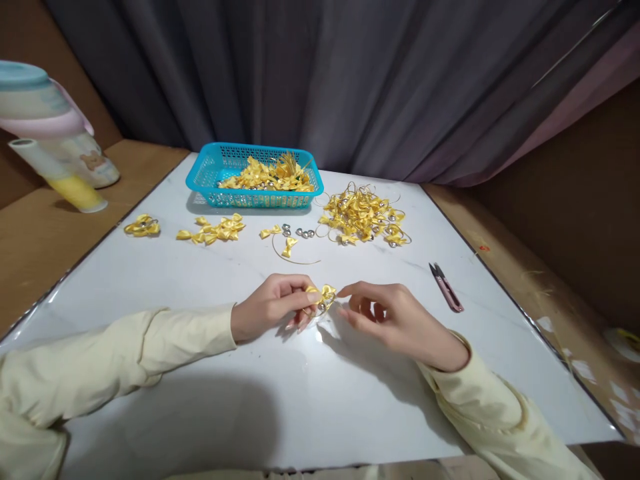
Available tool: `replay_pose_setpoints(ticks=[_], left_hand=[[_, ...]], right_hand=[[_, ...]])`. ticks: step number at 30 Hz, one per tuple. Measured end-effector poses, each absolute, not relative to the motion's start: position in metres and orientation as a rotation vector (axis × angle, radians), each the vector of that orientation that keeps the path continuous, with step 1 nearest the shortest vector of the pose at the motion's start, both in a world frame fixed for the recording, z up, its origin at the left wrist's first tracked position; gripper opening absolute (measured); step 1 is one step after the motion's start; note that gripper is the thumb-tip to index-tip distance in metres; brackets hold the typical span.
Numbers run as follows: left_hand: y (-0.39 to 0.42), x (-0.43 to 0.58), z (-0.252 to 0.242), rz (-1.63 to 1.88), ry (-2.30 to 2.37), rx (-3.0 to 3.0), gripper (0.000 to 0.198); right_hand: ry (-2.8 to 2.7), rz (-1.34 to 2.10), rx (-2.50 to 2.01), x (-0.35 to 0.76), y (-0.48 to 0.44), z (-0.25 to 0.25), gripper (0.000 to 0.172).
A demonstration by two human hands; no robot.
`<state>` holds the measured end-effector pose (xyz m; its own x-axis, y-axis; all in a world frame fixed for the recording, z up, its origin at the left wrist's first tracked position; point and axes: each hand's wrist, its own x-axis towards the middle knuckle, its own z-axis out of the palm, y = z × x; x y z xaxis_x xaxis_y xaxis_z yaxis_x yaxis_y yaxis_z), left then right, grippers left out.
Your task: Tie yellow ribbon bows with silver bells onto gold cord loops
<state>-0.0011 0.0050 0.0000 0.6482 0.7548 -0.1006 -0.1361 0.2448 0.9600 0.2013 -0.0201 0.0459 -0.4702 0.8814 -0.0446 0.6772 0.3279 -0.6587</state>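
Between the thumb and fingers of my left hand (280,303) is a yellow satin bow (328,291) with a looped gold cord and a small silver bead (322,307). My right hand (387,313) is just to the right of it, thumb and index finger parted, the index fingertip close to the cord loop; whether it touches cannot be made out. Beyond my hands lie a loose bow (289,248), a curved piece of gold cord (300,262), another bow (270,231) and several silver heart-shaped beads (305,233).
A blue basket (255,200) holds more bows and cord. Right of it is a heap of corded bows (360,213); left are loose bows (215,230) and a small bundle (142,227). Pink-handled thread snips (447,288) lie right. A bottle (55,127) and yellow tube (65,180) stand far left.
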Motion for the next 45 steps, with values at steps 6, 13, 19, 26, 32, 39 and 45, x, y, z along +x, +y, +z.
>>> replay_pose_setpoints(ticks=[6,13,19,26,32,39,45], left_hand=[[0.005,-0.002,0.001,0.667,0.619,1.179,0.024],[0.005,0.0,0.006,0.671,0.623,1.151,0.025],[0.005,-0.001,0.004,0.644,0.621,1.141,0.025],[0.003,-0.001,0.001,0.603,0.664,1.203,0.026],[0.003,0.0,0.0,0.595,0.688,1.315,0.022],[0.003,0.001,-0.002,0.576,0.661,1.411,0.021],[0.004,0.0,-0.006,0.548,0.624,1.422,0.019]], right_hand=[[-2.41,0.872,-1.237,0.197,-0.02,0.032,0.029],[-2.484,0.747,-1.07,0.197,-0.023,0.026,0.032],[-2.479,0.637,-1.005,0.193,-0.027,0.023,0.028],[-2.424,0.604,-1.052,0.185,-0.032,0.018,0.027],[-2.552,0.617,-1.187,0.195,-0.025,0.024,0.022],[-2.539,0.408,-1.119,0.195,-0.021,0.042,0.023],[-2.681,0.364,-0.698,0.182,-0.008,0.037,0.026]])
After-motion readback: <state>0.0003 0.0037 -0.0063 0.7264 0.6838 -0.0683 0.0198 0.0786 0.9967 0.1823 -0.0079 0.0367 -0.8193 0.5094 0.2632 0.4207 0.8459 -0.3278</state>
